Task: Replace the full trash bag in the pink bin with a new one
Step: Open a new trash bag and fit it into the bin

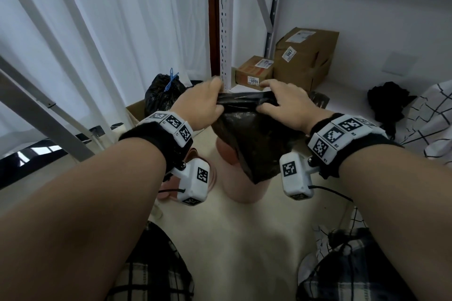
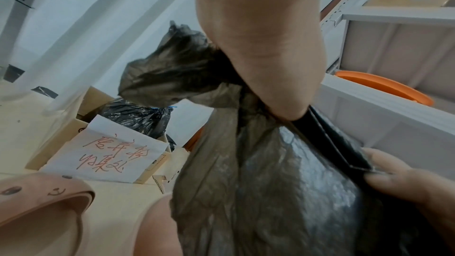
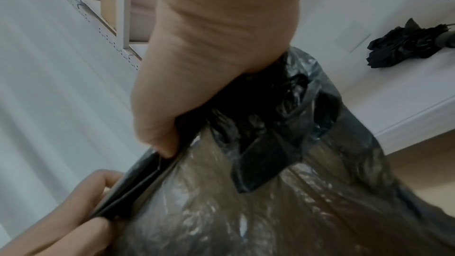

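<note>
Black trash bag (image 1: 254, 139) hangs above the pink bin (image 1: 242, 186) on the pale floor (image 1: 234, 239). Left hand (image 1: 198, 105) and right hand (image 1: 286, 105) each grip its top edge. Behind: tied full bag (image 1: 161, 95) in a box, white curtains (image 1: 85, 32), shelving upright (image 1: 226, 19), cardboard boxes (image 1: 303, 56).

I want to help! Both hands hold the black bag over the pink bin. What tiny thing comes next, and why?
Probably pull the bag's top open. The left hand and right hand pinch its flat, closed edge, and it hangs above the bin, not yet inside.
</note>
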A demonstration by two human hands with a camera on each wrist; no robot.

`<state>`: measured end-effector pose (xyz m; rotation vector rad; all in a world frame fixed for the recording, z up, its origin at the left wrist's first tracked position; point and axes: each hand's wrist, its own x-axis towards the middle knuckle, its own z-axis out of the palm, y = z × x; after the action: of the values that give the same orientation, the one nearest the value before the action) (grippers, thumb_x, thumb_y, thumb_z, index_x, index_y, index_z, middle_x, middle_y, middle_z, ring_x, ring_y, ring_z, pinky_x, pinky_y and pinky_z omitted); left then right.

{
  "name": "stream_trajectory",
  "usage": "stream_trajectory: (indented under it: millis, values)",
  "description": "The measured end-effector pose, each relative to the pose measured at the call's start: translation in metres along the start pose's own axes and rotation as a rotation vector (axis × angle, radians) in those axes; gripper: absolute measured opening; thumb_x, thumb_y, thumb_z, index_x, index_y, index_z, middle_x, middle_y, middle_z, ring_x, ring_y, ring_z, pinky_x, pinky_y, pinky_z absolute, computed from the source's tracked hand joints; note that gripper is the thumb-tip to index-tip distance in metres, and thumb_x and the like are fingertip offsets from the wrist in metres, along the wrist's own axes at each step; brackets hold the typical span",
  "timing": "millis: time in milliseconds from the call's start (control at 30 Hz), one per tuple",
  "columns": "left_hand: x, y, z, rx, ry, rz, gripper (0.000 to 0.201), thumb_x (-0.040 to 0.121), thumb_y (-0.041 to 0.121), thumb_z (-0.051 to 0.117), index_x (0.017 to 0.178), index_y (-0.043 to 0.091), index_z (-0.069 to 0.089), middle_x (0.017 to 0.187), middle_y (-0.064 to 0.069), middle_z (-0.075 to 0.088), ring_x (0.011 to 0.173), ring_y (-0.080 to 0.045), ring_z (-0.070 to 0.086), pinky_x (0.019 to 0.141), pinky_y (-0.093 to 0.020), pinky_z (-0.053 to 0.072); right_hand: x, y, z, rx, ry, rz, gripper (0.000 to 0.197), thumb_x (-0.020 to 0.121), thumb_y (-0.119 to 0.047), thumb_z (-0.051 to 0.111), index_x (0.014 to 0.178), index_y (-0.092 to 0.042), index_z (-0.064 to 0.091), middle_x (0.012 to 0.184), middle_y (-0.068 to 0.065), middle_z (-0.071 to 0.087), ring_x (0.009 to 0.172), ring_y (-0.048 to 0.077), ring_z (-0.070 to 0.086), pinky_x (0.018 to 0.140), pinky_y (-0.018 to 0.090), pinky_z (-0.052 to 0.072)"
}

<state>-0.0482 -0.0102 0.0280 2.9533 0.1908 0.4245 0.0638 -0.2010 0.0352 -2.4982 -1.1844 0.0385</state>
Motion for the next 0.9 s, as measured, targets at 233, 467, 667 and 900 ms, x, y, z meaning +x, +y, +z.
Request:
stream_trajectory:
  millis: [233,467,667,900]
  values:
    - [-0.006,-0.003,0.009,0.322,-0.062,-0.175,0.084,0.079,0.073,0.002,0.145,0.029,0.029,0.132,-0.009,0.042,0.119,-0.029,0.039,0.098,-0.042,0.029,0.007,-0.003,0.007,-0.396,-0.016,0.039,0.034,0.095,-0.044,0.043,0.103,-0.016,0.062,0.112,0.008,0.059,0.11,0.03,0.048,0.095,0.042,0.03]
    - [0.003,0.002,0.003,0.121,-0.231,0.041,0.079,0.077,0.052,0.067,0.143,0.022,0.036,0.157,-0.013,0.014,0.144,-0.029,0.019,0.117,-0.047,0.018,0.003,-0.026,0.007,-0.121,0.011,-0.233,0.015,0.093,-0.013,0.048,0.107,-0.009,0.051,0.092,0.003,0.05,0.082,0.02,0.043,0.069,0.028,0.027]
    - [-0.003,0.0,-0.003,-0.106,-0.152,-0.028,0.011,0.086,0.009,0.058,0.097,0.008,0.058,0.09,-0.005,0.059,0.098,-0.028,0.059,0.072,-0.022,0.034,0.002,-0.027,0.006,-0.19,0.085,-0.219,0.012,0.088,-0.014,0.053,0.099,-0.012,0.051,0.09,0.007,0.06,0.087,0.03,0.056,0.067,0.031,0.031]
    - [-0.011,-0.026,0.0,0.143,-0.137,-0.217,0.024,0.093,0.024,0.051,0.11,0.009,0.046,0.099,-0.013,0.062,0.093,-0.034,0.06,0.073,-0.04,0.046,-0.004,0.014,0.006,-0.552,0.068,0.228,0.026,0.087,-0.016,0.049,0.109,-0.013,0.064,0.113,0.014,0.058,0.112,0.033,0.049,0.095,0.039,0.035]
